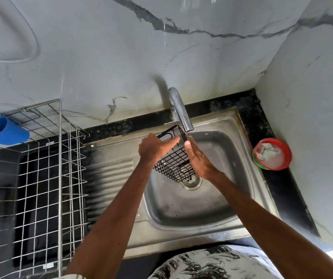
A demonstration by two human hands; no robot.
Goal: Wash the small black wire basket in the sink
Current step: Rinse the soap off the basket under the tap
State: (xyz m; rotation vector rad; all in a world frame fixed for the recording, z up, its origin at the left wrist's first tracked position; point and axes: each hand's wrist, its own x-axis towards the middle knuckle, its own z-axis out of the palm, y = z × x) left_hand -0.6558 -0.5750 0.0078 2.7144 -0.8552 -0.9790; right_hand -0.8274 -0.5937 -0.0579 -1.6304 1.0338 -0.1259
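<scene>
Small black wire basket (174,162) held over the stainless steel sink (232,137), washing seemingly midway.
Both forearms reach forward: left hand (153,149) grips the basket's left rim, right hand (197,160) presses flat, fingers straight, against its right side, just under the chrome faucet (178,109). Whether water is running cannot be told.

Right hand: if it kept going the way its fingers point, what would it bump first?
Probably the tap. The right hand lies flat against the basket, pointing at the spout's mouth just beyond. Depth is unclear, so it might pass underneath.
</scene>
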